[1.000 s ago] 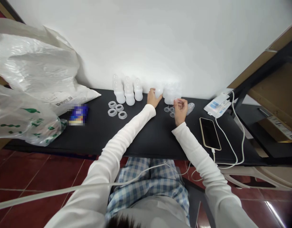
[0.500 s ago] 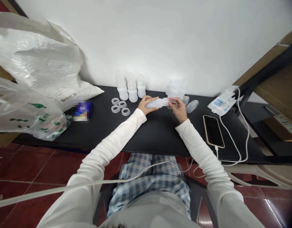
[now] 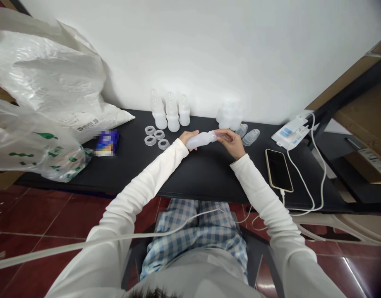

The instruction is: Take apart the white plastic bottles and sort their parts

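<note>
A frosted white baby bottle [image 3: 200, 140] lies on its side in the air above the black table, its neck pointing right. My left hand [image 3: 186, 137] is wrapped round its base end. At the neck, the fingers of my right hand [image 3: 232, 142] pinch a clear cap [image 3: 221, 136], mostly hidden by them. Beyond my right hand lie more clear caps [image 3: 251, 137]. Left of my left hand are several translucent rings [image 3: 159, 134]. Behind them stand three white bottles [image 3: 172, 121] with clear domed tops.
More white bottles [image 3: 229, 116] stand against the wall. To the right, a phone [image 3: 279, 170] is plugged into a white cable near a white power strip [image 3: 291, 132]. Plastic bags [image 3: 47, 82] and a blue packet [image 3: 107, 143] occupy the left side.
My left hand has shifted toward the bottle's base, its fingers moving underneath. The bottle has moved slightly left and down, and my right fingers have closed in over its neck.
</note>
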A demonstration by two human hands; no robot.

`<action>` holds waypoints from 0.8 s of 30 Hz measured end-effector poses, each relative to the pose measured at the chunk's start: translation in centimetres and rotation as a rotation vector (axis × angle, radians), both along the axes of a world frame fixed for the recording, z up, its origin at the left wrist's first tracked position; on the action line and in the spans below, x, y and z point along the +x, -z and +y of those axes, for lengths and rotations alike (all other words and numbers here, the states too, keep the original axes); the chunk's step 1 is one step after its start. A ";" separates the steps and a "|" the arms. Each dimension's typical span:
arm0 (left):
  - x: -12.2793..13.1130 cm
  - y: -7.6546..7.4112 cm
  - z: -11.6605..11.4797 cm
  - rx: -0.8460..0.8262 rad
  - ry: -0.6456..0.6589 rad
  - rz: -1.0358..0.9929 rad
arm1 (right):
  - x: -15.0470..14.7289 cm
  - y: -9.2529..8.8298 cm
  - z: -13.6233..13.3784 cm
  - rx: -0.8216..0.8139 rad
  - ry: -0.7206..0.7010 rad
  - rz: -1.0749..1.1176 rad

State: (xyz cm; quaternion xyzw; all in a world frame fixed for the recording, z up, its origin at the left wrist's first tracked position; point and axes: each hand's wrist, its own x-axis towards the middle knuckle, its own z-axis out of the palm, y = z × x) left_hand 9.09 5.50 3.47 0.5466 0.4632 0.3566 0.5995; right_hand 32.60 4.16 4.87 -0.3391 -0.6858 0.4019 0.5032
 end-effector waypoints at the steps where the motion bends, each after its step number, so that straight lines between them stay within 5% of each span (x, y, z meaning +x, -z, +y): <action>1: 0.1 0.1 0.0 0.031 0.000 0.018 | 0.0 0.0 0.1 0.005 0.030 -0.034; 7: 1.0 0.4 -0.3 0.693 -0.068 0.263 | 0.3 0.6 0.3 0.131 0.356 -0.392; 10: 1.1 0.3 -0.7 0.895 -0.023 0.343 | 0.5 0.7 0.4 0.264 0.447 -0.598; 15: 1.3 -0.2 -1.3 0.851 -0.063 0.358 | 0.4 -0.1 -0.4 0.448 0.608 -0.752; 19: 1.4 -0.5 -1.8 0.738 -0.099 0.300 | -0.4 -1.0 -1.7 0.528 0.566 -0.797; 24: 1.5 -0.2 -1.7 0.913 -0.044 0.433 | -0.9 -0.6 -1.7 0.484 0.610 -0.864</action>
